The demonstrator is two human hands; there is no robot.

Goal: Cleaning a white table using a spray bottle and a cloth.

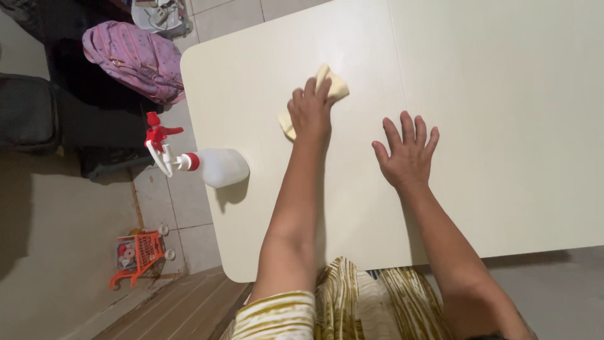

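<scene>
Cream tabletop: a pale, smooth table (503,126) fills most of the view, with a thin seam running top to bottom right of centre and a rounded corner at the near left.
Yellow cloth: a small pale yellow cleaning cloth (336,85) lies crumpled on the table left of the seam, mostly under the left hand; one bunched end shows past the fingertips and a flatter edge shows at the heel of the palm.
Left hand: the left hand (309,110) lies palm down on the cloth, fingers bent a little over it, pressing it to the surface rather than clutching it in a fist.
Right hand: the right hand (408,150) rests flat on bare tabletop, fingers spread wide and holding nothing, just right of the left forearm and apart from the cloth.
Spray bottle: a white plastic spray bottle (204,165) with a red and white trigger head stands at the table's left edge, well to the left of the left arm; seen from above, its head points out over the floor.
Clothing: striped olive and cream fabric (352,302) shows at the near edge, below the arms.
Floor side: a pink backpack (135,60) leans against dark furniture at upper left; an orange toy shopping cart (139,255) stands on the tiled floor at lower left.
</scene>
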